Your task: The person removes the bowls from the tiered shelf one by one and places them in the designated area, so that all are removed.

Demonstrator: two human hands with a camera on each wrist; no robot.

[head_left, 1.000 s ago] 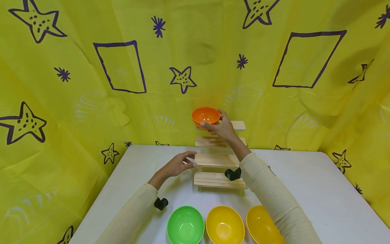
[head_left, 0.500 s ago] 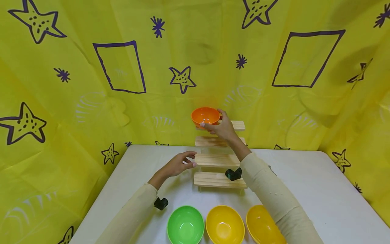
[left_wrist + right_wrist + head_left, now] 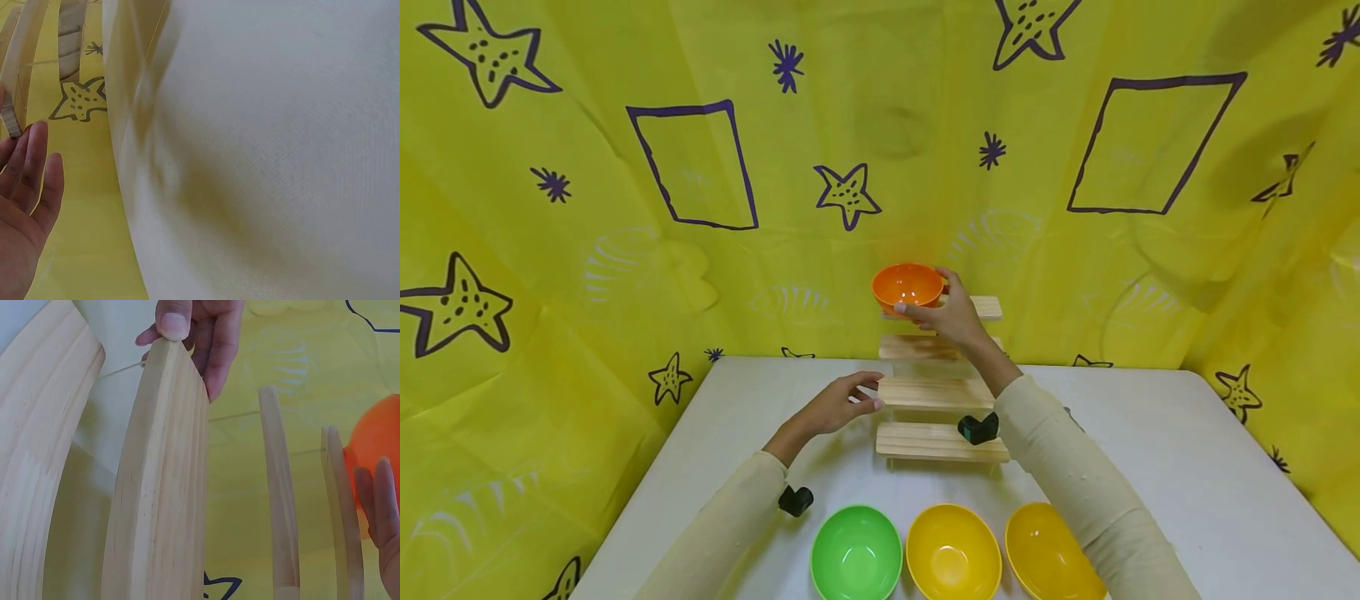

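A wooden tiered shelf [image 3: 934,392] with several pale planks stands on the table. At its top left is an orange bowl [image 3: 907,285], which my right hand [image 3: 953,315] holds by its right side, thumb in front. In the right wrist view the bowl [image 3: 381,447] meets the top plank [image 3: 344,512]. My left hand [image 3: 842,402] grips the left end of the second-lowest plank. The right wrist view shows its thumb [image 3: 173,324] on the plank's edge and fingers behind. In the left wrist view, the left hand [image 3: 28,194] is partly cut off beside the plank's end.
A green bowl [image 3: 857,554], a yellow bowl [image 3: 954,554] and another yellow bowl [image 3: 1047,550], partly behind the right sleeve [image 3: 1097,492], stand at the table's front. Yellow patterned sheeting [image 3: 805,275] rises behind the white table [image 3: 752,379].
Nearly nothing has moved. Both hands keep their places on the orange bowl and the shelf, and the head view has shifted very slightly.
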